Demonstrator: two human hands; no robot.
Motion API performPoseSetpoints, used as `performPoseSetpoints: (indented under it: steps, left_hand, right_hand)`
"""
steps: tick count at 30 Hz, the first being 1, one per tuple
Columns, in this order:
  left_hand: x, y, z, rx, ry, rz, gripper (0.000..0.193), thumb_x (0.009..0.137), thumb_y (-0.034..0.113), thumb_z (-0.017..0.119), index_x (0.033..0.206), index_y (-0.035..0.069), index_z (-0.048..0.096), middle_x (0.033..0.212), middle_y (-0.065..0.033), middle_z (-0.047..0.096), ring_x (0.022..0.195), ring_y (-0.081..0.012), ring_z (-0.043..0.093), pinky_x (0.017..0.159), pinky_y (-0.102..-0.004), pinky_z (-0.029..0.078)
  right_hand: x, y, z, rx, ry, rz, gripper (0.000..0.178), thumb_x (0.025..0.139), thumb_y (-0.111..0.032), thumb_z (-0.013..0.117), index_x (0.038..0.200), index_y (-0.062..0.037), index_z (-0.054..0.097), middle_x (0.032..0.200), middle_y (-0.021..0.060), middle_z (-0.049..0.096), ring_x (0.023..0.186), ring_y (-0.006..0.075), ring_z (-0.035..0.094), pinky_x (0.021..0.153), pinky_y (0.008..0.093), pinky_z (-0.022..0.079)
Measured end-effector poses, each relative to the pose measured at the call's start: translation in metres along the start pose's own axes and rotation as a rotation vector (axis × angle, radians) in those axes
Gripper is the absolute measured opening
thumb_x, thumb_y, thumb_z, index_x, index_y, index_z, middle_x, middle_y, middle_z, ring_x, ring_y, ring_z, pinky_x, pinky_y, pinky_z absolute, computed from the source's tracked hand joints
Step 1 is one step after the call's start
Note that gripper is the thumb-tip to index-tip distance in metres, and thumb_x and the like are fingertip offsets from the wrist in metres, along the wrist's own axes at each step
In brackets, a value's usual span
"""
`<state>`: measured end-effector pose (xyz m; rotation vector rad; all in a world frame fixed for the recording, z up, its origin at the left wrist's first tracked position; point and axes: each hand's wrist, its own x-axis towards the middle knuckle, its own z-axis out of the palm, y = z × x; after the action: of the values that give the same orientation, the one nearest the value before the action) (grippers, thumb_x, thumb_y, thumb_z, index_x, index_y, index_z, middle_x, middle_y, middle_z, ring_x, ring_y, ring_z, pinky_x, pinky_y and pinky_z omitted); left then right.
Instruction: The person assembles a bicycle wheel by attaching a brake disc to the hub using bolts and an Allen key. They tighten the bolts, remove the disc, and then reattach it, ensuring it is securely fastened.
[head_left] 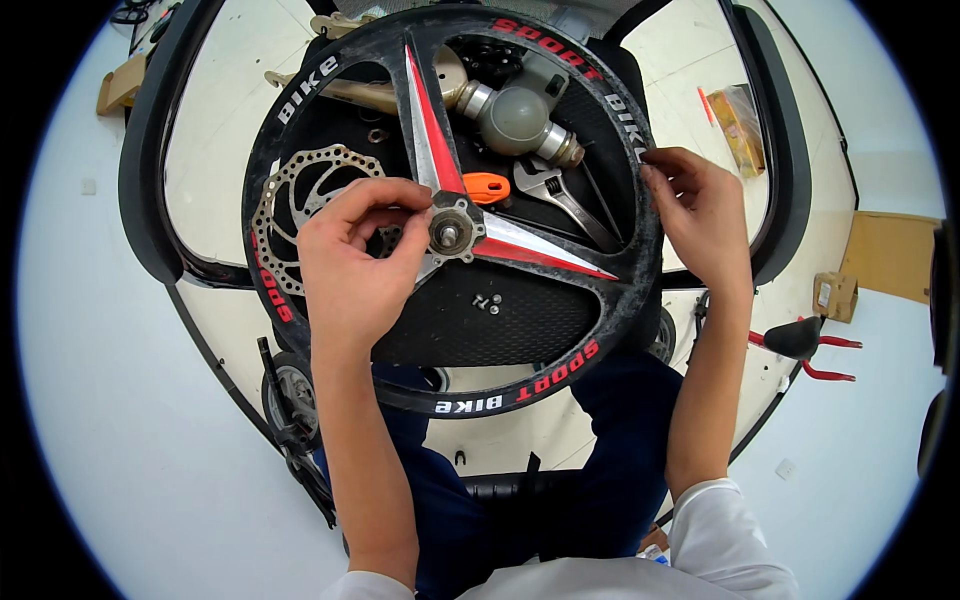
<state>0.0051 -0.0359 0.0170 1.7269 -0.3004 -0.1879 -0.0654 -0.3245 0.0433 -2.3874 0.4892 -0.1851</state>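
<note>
A black three-spoke bike wheel (642,290) with red and silver spoke decals lies across a black chair seat (450,330). My right hand (702,212) grips its rim at the right, thumb and fingers closed on it. My left hand (362,255) is over the left part of the wheel, thumb and forefinger pinched beside the metal hub (450,232); whatever is between the fingertips is too small to make out. A perforated brake disc (283,215) shows at the left, partly behind my left hand. Several small bolts (488,303) lie on the seat, seen between the spokes.
Through the wheel I see an adjustable wrench (568,200), an orange handle (486,188) and a beige-and-grey metal part (510,120). Black armrests (150,180) flank the seat. On the floor are a cardboard box (835,297) and a red-and-black part (795,340).
</note>
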Motion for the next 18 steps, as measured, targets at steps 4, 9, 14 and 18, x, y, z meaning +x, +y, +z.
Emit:
performPoseSetpoints:
  steps: [4, 9, 14, 18]
  left_hand:
    - [-0.001, 0.002, 0.000, -0.001, 0.004, -0.010, 0.015, 0.084, -0.013, 0.068, 0.097, -0.006, 0.068, 0.102, -0.0111, 0.070, 0.095, -0.0152, 0.069, 0.087, -0.0266, 0.056]
    - [0.000, 0.003, 0.000, -0.006, -0.009, -0.006, 0.015, 0.084, -0.013, 0.068, 0.097, -0.006, 0.068, 0.101, -0.0106, 0.070, 0.095, -0.0154, 0.069, 0.088, -0.0267, 0.056]
    - [-0.001, 0.001, -0.002, -0.005, -0.019, -0.015, 0.014, 0.084, -0.013, 0.068, 0.096, -0.006, 0.068, 0.100, -0.0107, 0.071, 0.095, -0.0154, 0.069, 0.089, -0.0274, 0.056]
    - [-0.001, -0.001, -0.002, -0.018, -0.027, -0.007, 0.013, 0.084, -0.013, 0.068, 0.095, -0.006, 0.068, 0.099, -0.0115, 0.071, 0.094, -0.0155, 0.069, 0.089, -0.0278, 0.056]
  right_hand:
    - [-0.004, -0.001, 0.005, -0.055, 0.069, 0.017, 0.017, 0.091, -0.008, 0.069, 0.099, 0.0066, 0.072, 0.081, 0.0165, 0.073, 0.068, 0.0186, 0.069, 0.065, 0.0305, 0.055]
    - [-0.012, -0.013, 0.029, -0.119, -0.076, -0.100, 0.014, 0.087, -0.006, 0.067, 0.096, 0.0039, 0.073, 0.089, 0.0224, 0.072, 0.081, 0.0381, 0.070, 0.078, 0.0413, 0.056]
    - [-0.009, -0.016, 0.048, -0.245, -0.262, -0.171, 0.015, 0.085, -0.005, 0.069, 0.095, 0.0045, 0.074, 0.095, 0.0217, 0.071, 0.089, 0.0380, 0.069, 0.084, 0.0432, 0.055]
    - [-0.001, -0.020, 0.052, -0.139, -0.329, -0.144, 0.016, 0.083, -0.005, 0.071, 0.095, 0.0034, 0.076, 0.096, 0.0208, 0.073, 0.090, 0.0371, 0.070, 0.085, 0.0418, 0.055]
